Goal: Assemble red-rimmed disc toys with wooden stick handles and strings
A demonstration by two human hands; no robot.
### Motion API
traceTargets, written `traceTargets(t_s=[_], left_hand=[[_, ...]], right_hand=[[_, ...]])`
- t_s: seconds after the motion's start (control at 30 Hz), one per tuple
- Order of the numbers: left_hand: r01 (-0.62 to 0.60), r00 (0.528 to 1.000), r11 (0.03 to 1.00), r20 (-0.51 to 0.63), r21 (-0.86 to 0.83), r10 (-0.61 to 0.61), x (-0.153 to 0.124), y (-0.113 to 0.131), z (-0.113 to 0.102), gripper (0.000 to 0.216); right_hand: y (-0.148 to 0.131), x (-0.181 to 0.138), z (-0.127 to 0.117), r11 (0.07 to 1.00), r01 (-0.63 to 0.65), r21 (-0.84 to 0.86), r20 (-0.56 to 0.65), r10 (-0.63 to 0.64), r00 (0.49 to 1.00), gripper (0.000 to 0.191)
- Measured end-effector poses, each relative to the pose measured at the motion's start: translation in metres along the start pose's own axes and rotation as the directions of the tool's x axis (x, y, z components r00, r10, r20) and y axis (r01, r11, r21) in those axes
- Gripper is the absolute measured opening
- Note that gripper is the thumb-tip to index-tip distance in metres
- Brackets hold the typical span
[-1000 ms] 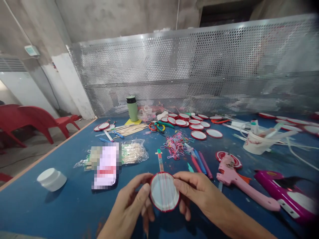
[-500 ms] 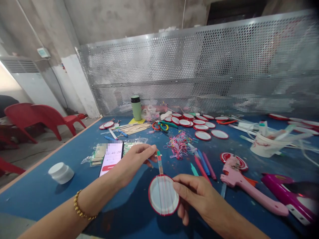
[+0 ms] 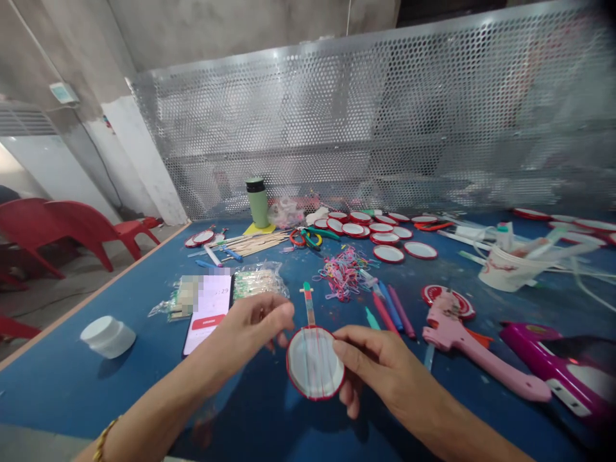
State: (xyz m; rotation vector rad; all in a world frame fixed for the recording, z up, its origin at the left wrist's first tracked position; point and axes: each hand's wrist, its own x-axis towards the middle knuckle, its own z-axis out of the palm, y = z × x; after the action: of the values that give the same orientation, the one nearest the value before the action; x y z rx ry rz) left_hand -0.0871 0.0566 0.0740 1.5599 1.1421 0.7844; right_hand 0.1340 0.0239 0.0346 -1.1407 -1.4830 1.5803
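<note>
My right hand (image 3: 370, 366) grips the right rim of a small toy banjo (image 3: 315, 378), thumb on its face and fingers behind. It is a white jar lid with a red edge, with elastic bands stretched over it. A coloured stick neck (image 3: 308, 305) rises from the top, with a short crosspiece near its end. To the left of the lid is my left hand (image 3: 257, 324), its fingers loosely curled and apart, holding nothing. Beyond the neck lies a pile of colourful small rubber bands (image 3: 344, 273), with several markers (image 3: 392, 311) beside it.
A phone (image 3: 206, 314) and a white jar (image 3: 108, 337) are at left. Several red-rimmed lids (image 3: 353, 229), sticks (image 3: 255, 244), pliers (image 3: 312, 237) and a green tumbler (image 3: 257, 202) stand farther back. At right are a pink glue gun (image 3: 486, 356), a purple tool (image 3: 553, 372) and a paper cup (image 3: 505, 269).
My left hand has come away from the top of the banjo's neck, moving down and left. My right hand keeps its grip on the lid. The camera view has shifted slightly.
</note>
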Motion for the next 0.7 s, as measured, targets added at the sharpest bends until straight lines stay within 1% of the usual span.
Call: traceTargets(t_s=[0.07,0.13,0.27,0.4,0.5,0.57,0.7], left_hand=[[0.040,0.996,0.999,0.085,0.013,-0.040,-0.010,-0.006,0.002,0.048],[0.070,0.989,0.997,0.131,0.027,-0.073,-0.016,-0.012,0.004,0.044],[0.125,0.983,0.992,0.135,0.025,-0.127,-0.016,-0.016,0.008,0.040],[0.149,0.976,0.989,0.162,-0.015,-0.145,-0.014,-0.012,0.011,0.039],[0.152,0.972,0.987,0.190,-0.046,-0.140,-0.016,-0.010,0.013,0.038],[0.157,0.969,0.986,0.203,-0.057,-0.143,-0.017,-0.011,0.016,0.037],[0.143,0.966,0.986,0.228,-0.085,-0.120,-0.017,-0.016,0.023,0.037]], right_hand=[[-0.001,0.001,0.000,1.000,0.009,0.002,-0.017,-0.009,1.000,0.054],[-0.002,0.001,0.001,1.000,0.017,-0.008,-0.040,-0.018,0.999,0.054],[-0.004,0.001,0.004,1.000,0.027,-0.007,-0.044,-0.027,0.999,0.057],[-0.009,0.001,0.004,0.999,0.041,-0.015,-0.028,-0.041,0.999,0.062],[-0.013,0.002,0.001,0.997,0.072,-0.027,-0.096,-0.074,0.993,0.060],[-0.015,0.005,-0.001,0.998,0.063,-0.025,-0.140,-0.066,0.988,0.059],[-0.015,0.009,-0.004,0.997,0.028,-0.067,-0.162,-0.039,0.986,0.054]])
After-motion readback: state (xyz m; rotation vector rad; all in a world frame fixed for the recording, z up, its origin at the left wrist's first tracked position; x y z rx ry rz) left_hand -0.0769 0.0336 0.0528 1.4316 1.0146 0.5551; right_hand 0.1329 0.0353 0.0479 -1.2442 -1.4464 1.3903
